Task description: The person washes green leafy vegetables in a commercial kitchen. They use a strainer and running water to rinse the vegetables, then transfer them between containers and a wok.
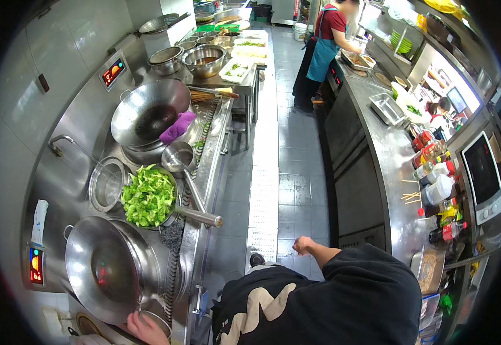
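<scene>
My left hand (146, 330) is at the lower left, at the near rim of an empty steel wok (103, 267) and beside a small metal pot (157, 321); whether its fingers grip anything cannot be told. Over the floor hangs my right hand (303, 245), its fingers curled with nothing visible in them. Chopped green leafy vegetables (149, 196) fill a strainer whose handle (198, 215) points right. A steel ladle (178, 157) lies above it, near a second wok (151, 112) with a purple cloth (178, 128) on its rim.
A water tap (63, 140) hangs over a perforated round pot (106, 184). Metal bowls (204, 60) and trays of food stand farther up. On the right counter are sauce bottles (438, 189), an empty steel tray (387, 108) and a microwave (483, 177). A person in a blue apron (323, 56) works there.
</scene>
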Tool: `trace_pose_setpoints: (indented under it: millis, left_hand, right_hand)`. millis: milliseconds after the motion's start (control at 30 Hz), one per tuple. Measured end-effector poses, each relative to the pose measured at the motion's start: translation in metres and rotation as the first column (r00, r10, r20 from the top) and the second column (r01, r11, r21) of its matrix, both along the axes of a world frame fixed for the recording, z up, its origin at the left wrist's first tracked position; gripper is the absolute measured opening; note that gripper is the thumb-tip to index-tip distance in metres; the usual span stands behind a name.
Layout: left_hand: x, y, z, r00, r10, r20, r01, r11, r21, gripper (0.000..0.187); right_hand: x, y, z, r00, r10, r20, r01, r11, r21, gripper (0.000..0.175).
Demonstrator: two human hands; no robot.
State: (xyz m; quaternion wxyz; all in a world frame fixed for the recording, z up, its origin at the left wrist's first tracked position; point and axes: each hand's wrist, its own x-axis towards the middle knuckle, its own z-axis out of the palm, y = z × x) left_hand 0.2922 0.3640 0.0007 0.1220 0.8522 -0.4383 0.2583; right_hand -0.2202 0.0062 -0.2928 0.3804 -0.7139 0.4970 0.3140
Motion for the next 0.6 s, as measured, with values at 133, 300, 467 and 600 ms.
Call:
trace_pose_setpoints:
  millis: [133,300,467,600]
  left_hand:
    - [0.017,-0.03,-0.047,0.918,0.112,-0.381,-0.066,0.989,0.133,0.013]
    - [0.026,-0.036,-0.062,0.976,0.017,-0.218,-0.018,1.0,-0.004,0.009]
    - [0.037,-0.032,-0.06,0.959,0.115,-0.258,-0.105,0.993,0.052,0.007]
    - [0.04,-0.023,-0.055,0.96,0.116,-0.255,-0.105,0.993,0.055,0.011]
  right_hand:
    - [-0.027,-0.017,-0.012,0.996,0.087,-0.01,-0.087,0.995,-0.043,0.012]
    - [-0.047,-0.018,-0.024,0.999,0.014,0.035,-0.006,0.972,-0.234,0.013]
    - [-0.047,0.004,-0.023,0.997,-0.062,0.041,0.07,0.971,-0.231,0.013]
    - [-0.032,0.02,-0.018,0.994,0.106,0.003,-0.105,0.983,-0.153,0.016]
